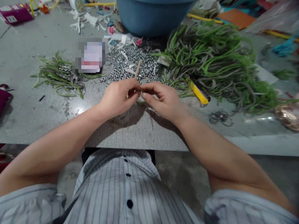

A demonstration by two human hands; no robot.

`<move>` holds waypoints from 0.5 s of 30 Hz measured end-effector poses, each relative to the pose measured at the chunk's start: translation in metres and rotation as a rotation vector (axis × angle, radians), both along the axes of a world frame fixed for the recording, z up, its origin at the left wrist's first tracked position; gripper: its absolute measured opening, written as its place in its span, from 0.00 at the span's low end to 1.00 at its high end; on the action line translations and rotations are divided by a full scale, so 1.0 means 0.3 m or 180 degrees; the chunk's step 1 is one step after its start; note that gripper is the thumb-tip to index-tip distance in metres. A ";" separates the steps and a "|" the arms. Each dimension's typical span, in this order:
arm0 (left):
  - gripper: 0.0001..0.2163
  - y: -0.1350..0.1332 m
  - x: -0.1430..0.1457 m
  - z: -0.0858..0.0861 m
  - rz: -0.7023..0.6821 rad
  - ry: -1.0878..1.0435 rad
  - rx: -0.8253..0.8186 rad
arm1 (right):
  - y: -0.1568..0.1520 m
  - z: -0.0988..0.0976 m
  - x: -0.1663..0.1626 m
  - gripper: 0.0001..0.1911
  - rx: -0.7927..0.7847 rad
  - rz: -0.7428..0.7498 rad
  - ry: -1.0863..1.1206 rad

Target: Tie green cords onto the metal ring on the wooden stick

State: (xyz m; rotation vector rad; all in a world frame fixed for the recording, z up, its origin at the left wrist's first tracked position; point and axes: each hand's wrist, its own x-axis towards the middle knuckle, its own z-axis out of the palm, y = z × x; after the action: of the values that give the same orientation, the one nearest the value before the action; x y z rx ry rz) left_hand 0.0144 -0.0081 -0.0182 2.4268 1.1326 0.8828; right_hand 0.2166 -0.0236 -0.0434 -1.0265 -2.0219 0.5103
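Over the table near its front edge, my left hand [121,97] and my right hand [162,101] meet fingertip to fingertip, both closed in a pinch. A thin green cord [140,102] shows between and just below the fingers; most of it is hidden by them. From behind my left hand's fingers a slim wooden stick [138,69] points up; whether the hand grips it I cannot tell. Just beyond the hands lie many small silver metal rings [119,67]. A large heap of green and grey cords [210,59] spreads to the right.
A smaller bundle of green cords [60,76] lies left, beside a blurred-out phone-like object [92,57]. Behind the rings stands a blue tub [155,17]. A yellow-handled cutter [198,91] rests against the big heap, with a dark wire tangle [219,117] nearer me.
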 end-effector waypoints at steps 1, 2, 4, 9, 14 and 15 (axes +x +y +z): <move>0.09 0.000 0.001 0.003 0.0001 -0.0038 -0.0067 | 0.002 0.000 0.002 0.23 0.0101 -0.0058 -0.0102; 0.09 -0.001 0.003 0.006 -0.0005 -0.0059 -0.0128 | 0.004 0.001 0.004 0.21 0.0189 -0.0110 -0.0185; 0.08 -0.003 0.004 0.013 -0.0027 -0.0052 -0.0237 | 0.005 0.002 0.006 0.18 0.0341 -0.0180 -0.0291; 0.09 0.000 0.000 0.020 -0.0053 0.0213 -0.0346 | 0.000 0.011 0.003 0.15 0.0560 -0.0098 -0.0366; 0.14 0.010 0.004 0.008 -0.0031 0.0431 -0.0296 | -0.008 0.020 -0.001 0.13 0.0488 -0.0066 -0.0463; 0.13 0.011 0.005 0.006 -0.0030 0.0410 -0.0271 | -0.008 0.021 -0.002 0.13 0.0478 -0.0066 -0.0449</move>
State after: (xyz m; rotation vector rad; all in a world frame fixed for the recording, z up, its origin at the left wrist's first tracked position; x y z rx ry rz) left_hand 0.0159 -0.0049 -0.0164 2.4464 1.1770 0.6694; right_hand 0.2162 -0.0260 -0.0371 -1.0146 -2.1356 0.2768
